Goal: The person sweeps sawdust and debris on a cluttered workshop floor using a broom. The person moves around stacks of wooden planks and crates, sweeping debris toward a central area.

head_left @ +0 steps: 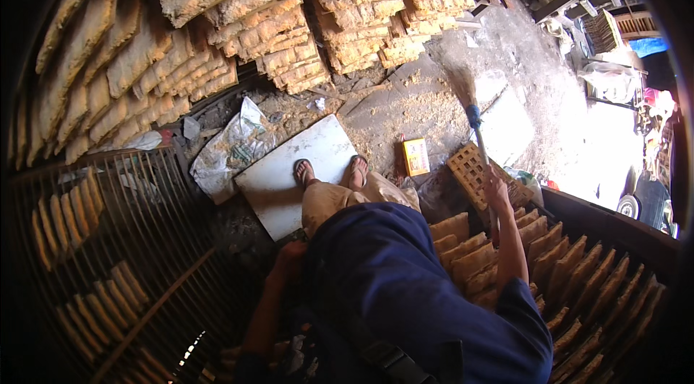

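Observation:
A broom with tan bristles (460,85) and a blue binding (473,116) reaches away from me to the right. My right hand (494,191) is wrapped round its pale handle, and the bristle end looks smeared by motion. Low at my left side, beside my hip, hangs my left hand (291,257); shadow hides its fingers. Crumbs (416,98) of a yellowish stuff lie scattered over the dark floor (369,107) between the broom and the hanging slabs. My feet, in sandals, are on a white board (278,174).
Rows of rough tan slabs (246,8) hang ahead and left. More slabs (564,261) stand in a rack at right. A barred rack (137,189) is at left. Near my feet are a crumb-strewn sack (235,145), a yellow box (416,157) and a plastic crate (470,174).

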Motion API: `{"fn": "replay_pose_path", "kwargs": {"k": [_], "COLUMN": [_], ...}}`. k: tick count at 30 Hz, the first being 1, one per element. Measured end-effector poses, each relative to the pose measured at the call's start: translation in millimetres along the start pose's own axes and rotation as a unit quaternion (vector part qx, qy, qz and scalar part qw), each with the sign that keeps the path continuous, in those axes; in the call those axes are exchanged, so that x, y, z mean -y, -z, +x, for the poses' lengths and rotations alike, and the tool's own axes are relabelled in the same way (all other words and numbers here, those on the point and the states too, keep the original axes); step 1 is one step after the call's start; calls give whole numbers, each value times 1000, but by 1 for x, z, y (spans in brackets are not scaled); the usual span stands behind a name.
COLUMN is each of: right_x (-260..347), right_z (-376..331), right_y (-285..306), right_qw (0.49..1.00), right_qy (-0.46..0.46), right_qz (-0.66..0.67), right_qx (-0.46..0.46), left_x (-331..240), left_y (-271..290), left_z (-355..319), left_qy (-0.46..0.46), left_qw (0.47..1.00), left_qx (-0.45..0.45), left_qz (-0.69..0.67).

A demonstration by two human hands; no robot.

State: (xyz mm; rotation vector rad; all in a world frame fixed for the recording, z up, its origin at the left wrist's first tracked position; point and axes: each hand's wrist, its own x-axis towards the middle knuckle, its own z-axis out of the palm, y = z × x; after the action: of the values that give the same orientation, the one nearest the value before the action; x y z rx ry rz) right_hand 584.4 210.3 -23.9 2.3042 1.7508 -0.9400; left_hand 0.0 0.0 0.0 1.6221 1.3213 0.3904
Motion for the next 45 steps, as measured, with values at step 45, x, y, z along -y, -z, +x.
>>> {"fn": "replay_pose_path", "kwargs": {"k": [45], "right_x": [80], "right_z": [-34], "right_y": [-34], "right_qw": [896], "right_qy": [-123], "right_qz": [399], "right_qx": [149], "left_x": [-29], "left_y": [-2], "left_z": [28], "left_qy": [10], "left_qw": [999], "left_qx": [-34], "left_qz": [13]}}
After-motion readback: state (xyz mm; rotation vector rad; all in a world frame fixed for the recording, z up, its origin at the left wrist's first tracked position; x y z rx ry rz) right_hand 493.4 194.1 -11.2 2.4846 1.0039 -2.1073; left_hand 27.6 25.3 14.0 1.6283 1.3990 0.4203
